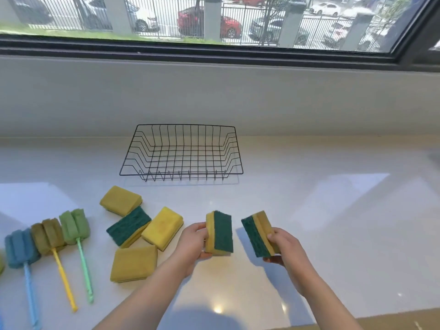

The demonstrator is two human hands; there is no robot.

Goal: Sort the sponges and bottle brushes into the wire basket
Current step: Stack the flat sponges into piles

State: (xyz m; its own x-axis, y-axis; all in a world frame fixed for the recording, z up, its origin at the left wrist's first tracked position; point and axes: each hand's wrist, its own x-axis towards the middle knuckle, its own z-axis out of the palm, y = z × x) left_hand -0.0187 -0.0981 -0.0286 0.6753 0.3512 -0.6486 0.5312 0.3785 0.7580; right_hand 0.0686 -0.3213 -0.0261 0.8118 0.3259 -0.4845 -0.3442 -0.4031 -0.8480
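Observation:
A black wire basket [181,173] stands at the middle of the white counter with nothing in it. My left hand [192,244] grips a yellow-and-green sponge [220,232] on edge, in front of the basket. My right hand [285,248] grips a second yellow-and-green sponge [258,233] beside it. Several more sponges lie on the counter to the left, among them one with its green side up [128,226] and a yellow one [134,263]. Three bottle brushes lie further left: blue [21,248], yellow [48,236] and green [75,226].
The white counter [333,210] runs to a grey wall under a window. Its front edge shows at the lower right, with a brown floor strip [404,320] beyond it.

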